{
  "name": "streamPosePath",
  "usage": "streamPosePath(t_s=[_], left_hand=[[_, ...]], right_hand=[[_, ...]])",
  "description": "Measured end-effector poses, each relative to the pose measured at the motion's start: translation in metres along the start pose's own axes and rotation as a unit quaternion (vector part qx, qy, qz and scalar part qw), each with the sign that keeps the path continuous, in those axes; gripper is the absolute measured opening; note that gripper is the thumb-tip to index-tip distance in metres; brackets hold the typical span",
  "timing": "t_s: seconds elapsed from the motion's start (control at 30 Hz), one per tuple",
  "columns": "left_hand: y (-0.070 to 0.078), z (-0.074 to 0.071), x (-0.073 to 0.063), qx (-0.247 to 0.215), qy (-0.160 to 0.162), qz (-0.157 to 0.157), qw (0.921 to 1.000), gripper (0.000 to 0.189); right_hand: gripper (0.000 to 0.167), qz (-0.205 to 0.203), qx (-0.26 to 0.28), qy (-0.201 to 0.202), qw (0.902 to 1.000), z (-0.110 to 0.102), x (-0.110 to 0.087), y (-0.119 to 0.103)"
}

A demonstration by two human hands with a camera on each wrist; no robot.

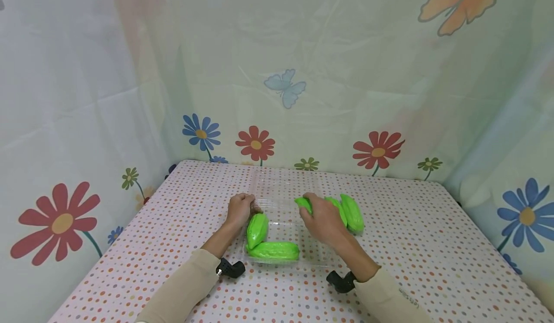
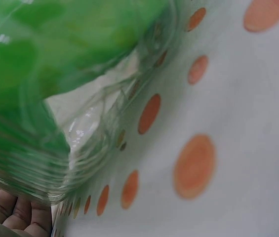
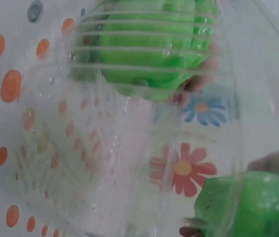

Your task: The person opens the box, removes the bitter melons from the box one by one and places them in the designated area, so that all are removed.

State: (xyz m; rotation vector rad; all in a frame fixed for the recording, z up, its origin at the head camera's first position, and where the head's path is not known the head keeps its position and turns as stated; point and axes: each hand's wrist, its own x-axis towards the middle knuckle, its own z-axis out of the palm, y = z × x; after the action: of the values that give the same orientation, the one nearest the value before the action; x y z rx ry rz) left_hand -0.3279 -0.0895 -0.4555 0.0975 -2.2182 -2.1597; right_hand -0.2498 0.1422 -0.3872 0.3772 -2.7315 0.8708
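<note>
A clear plastic clamshell box point(image 1: 283, 223) lies on the table with two bright green, ridged toy fruits inside. One fruit point(image 1: 257, 230) stands lengthwise along its left side, the other fruit point(image 1: 273, 251) crosswise along the near wall. My left hand point(image 1: 239, 211) grips the box's left edge; curled fingers point(image 2: 18, 212) show beside its ribbed wall in the left wrist view. Over the box's right part, my right hand point(image 1: 322, 218) holds another green fruit point(image 1: 304, 204), whose end point(image 3: 238, 202) shows through the plastic in the right wrist view.
Two more green fruits, the outer one point(image 1: 352, 214) fully visible, lie just right of my right hand. The box's clear lid point(image 1: 281, 181) stands open at the back. A dotted cloth point(image 1: 402, 246) covers the table, with printed curtains point(image 1: 337, 121) hanging behind and at both sides.
</note>
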Motion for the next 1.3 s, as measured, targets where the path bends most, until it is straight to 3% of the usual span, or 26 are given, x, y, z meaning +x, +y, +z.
streamPosePath(t_s=[0.57, 0.97, 1.3], left_hand=[[0.001, 0.001, -0.001, -0.037, -0.005, -0.012, 0.9992, 0.026], [-0.001, 0.001, 0.000, -0.029, -0.007, 0.003, 0.9995, 0.025], [0.000, 0.000, -0.001, -0.019, -0.006, 0.003, 0.9998, 0.027]], right_hand=[[0.038, 0.009, -0.002, 0.017, 0.9998, -0.007, 0.006, 0.010], [0.043, 0.036, 0.008, 0.021, 0.9991, -0.017, 0.009, 0.018], [0.044, 0.050, -0.023, 0.026, 0.9981, -0.024, 0.011, 0.026]])
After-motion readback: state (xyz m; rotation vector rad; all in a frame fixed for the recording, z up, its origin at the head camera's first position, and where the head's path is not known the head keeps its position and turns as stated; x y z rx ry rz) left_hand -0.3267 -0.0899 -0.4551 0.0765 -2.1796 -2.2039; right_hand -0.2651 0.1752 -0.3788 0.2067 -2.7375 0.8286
